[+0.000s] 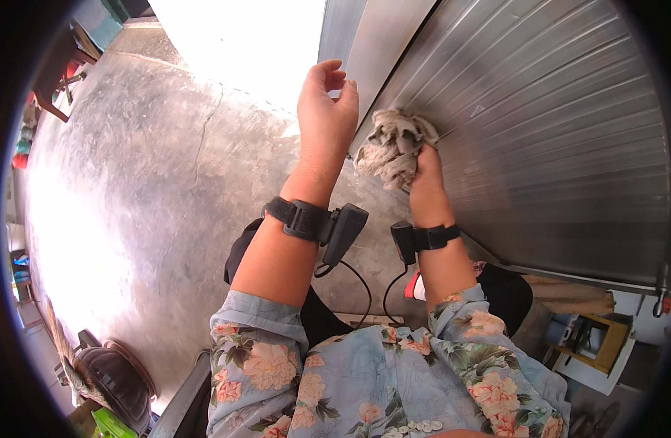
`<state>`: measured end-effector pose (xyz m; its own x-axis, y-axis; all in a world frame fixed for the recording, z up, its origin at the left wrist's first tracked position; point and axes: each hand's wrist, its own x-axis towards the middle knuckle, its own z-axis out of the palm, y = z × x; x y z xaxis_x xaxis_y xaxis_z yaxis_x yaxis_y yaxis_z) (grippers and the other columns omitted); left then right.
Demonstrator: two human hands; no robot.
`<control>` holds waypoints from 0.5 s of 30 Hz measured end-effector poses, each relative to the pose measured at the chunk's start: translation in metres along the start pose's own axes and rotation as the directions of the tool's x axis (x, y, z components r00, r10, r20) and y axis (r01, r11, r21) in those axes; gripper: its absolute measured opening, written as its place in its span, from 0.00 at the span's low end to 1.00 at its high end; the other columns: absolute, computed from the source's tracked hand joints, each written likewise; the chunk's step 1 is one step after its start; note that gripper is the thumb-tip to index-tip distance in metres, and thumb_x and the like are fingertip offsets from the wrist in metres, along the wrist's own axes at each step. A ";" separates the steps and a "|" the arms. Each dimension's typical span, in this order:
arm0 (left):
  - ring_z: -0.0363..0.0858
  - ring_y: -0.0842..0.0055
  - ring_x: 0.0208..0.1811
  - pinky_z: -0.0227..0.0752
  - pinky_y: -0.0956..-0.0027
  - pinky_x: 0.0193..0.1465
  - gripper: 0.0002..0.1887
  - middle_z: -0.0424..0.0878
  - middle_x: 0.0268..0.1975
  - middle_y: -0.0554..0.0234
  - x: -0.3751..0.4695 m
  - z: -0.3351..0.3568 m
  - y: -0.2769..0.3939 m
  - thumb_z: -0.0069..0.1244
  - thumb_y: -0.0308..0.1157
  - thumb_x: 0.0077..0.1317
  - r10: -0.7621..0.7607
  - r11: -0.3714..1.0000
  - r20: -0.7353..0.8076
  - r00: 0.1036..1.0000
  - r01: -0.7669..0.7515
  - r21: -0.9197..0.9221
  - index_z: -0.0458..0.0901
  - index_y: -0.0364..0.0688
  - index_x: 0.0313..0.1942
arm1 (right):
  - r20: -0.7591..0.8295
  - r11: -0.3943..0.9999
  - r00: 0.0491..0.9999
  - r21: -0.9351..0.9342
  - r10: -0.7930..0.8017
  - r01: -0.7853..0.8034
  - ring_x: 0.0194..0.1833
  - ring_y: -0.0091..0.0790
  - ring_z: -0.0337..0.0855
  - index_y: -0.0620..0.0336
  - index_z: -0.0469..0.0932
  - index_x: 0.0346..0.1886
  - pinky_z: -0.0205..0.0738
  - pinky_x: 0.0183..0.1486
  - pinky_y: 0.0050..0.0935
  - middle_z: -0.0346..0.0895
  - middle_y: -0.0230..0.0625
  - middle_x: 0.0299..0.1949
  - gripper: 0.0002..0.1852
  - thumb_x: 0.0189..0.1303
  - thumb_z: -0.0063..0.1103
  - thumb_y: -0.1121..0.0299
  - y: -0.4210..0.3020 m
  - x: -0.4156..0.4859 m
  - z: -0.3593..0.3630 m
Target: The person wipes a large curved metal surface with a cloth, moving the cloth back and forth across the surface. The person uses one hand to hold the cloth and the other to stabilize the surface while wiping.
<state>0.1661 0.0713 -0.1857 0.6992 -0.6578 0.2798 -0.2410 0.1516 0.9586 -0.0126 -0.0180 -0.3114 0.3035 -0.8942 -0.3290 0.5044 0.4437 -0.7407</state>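
Observation:
My right hand (429, 168) grips a crumpled, stained beige cloth (396, 145) close to the lower part of a ribbed metal door (532, 142). Whether the cloth presses against the panel is hard to tell. Raised in front of the metal door frame (376, 52), my left hand (331, 107) has loosely curled fingers, with the thumb apart and nothing visible in it. Both forearms carry a black strap with a small cabled device, the left device (343, 232) being the larger in view.
Worn concrete floor (166, 164) stretches to the left towards a bright doorway (242, 38). A wooden chair (53, 82) stands at the far left. Lower left are a dark ribbed basin (113, 378) and a broom (67, 350). A yellow-framed box (593, 342) sits at lower right.

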 end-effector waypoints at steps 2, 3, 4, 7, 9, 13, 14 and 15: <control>0.83 0.71 0.45 0.79 0.68 0.46 0.16 0.83 0.43 0.55 0.000 0.000 0.001 0.54 0.25 0.65 0.003 1.000 0.008 1.000 -0.003 0.011 0.77 0.33 0.53 | -0.058 0.998 0.998 0.048 0.037 -0.034 0.53 0.37 0.83 0.63 0.78 0.56 0.81 0.56 0.39 0.82 0.37 0.54 0.17 0.73 0.55 0.61 0.026 0.017 -0.021; 0.83 0.71 0.45 0.79 0.68 0.46 0.16 0.83 0.43 0.55 -0.001 0.000 0.001 0.54 0.25 0.65 0.006 1.000 0.013 1.000 -0.007 0.024 0.77 0.33 0.53 | -0.118 0.998 0.991 0.026 0.062 -0.059 0.52 0.38 0.84 0.62 0.79 0.55 0.82 0.54 0.41 0.82 0.37 0.53 0.16 0.72 0.55 0.62 0.038 0.023 -0.031; 0.83 0.71 0.45 0.79 0.68 0.46 0.16 0.83 0.43 0.54 -0.001 0.001 0.002 0.54 0.25 0.65 0.013 0.999 0.017 1.000 -0.014 0.045 0.77 0.33 0.53 | -0.159 0.994 0.981 0.051 0.107 -0.100 0.51 0.39 0.84 0.62 0.79 0.55 0.83 0.54 0.42 0.82 0.38 0.53 0.15 0.72 0.55 0.63 0.047 0.027 -0.041; 0.84 0.67 0.54 0.76 0.62 0.59 0.19 0.86 0.50 0.51 0.000 0.001 0.006 0.54 0.30 0.68 -0.054 0.997 0.084 0.995 0.050 0.051 0.76 0.34 0.57 | -0.250 0.978 0.947 0.098 0.202 -0.183 0.50 0.41 0.85 0.62 0.79 0.54 0.83 0.54 0.46 0.82 0.41 0.53 0.14 0.72 0.53 0.65 0.065 0.033 -0.067; 0.84 0.66 0.54 0.76 0.62 0.59 0.18 0.86 0.50 0.51 0.000 0.001 0.008 0.54 0.30 0.68 -0.061 0.997 0.091 0.994 0.057 0.050 0.76 0.34 0.57 | -0.275 0.971 0.932 0.106 0.237 -0.215 0.50 0.42 0.85 0.63 0.79 0.54 0.83 0.55 0.46 0.83 0.42 0.52 0.14 0.72 0.53 0.65 0.063 0.027 -0.081; 0.84 0.66 0.54 0.76 0.62 0.59 0.18 0.86 0.50 0.51 -0.001 0.004 0.005 0.54 0.30 0.68 -0.051 0.998 0.105 0.993 0.045 0.053 0.76 0.34 0.57 | -0.211 0.995 0.972 0.011 0.101 -0.101 0.50 0.40 0.85 0.62 0.80 0.53 0.83 0.55 0.43 0.83 0.40 0.53 0.15 0.72 0.54 0.63 0.024 0.004 -0.076; 0.84 0.66 0.54 0.76 0.63 0.59 0.18 0.86 0.50 0.51 -0.002 0.005 0.004 0.54 0.31 0.68 -0.043 0.998 0.108 0.993 0.038 0.052 0.76 0.34 0.57 | -0.196 0.995 0.976 0.002 0.099 -0.101 0.51 0.38 0.84 0.62 0.79 0.55 0.82 0.56 0.40 0.82 0.40 0.54 0.15 0.72 0.55 0.64 0.007 -0.007 -0.068; 0.84 0.66 0.52 0.76 0.63 0.57 0.18 0.85 0.47 0.51 -0.003 0.006 0.002 0.54 0.30 0.67 -0.033 0.998 0.104 0.994 0.028 0.054 0.76 0.34 0.56 | -0.125 0.998 0.992 -0.046 0.028 -0.034 0.53 0.36 0.83 0.62 0.79 0.55 0.81 0.56 0.38 0.82 0.38 0.54 0.16 0.72 0.54 0.63 -0.008 -0.018 -0.055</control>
<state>0.1590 0.0690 -0.1850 0.6328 -0.7359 0.2409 -0.2573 0.0935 0.9618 -0.0666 -0.0084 -0.3316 0.2147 -0.8816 -0.4204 0.4563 0.4711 -0.7549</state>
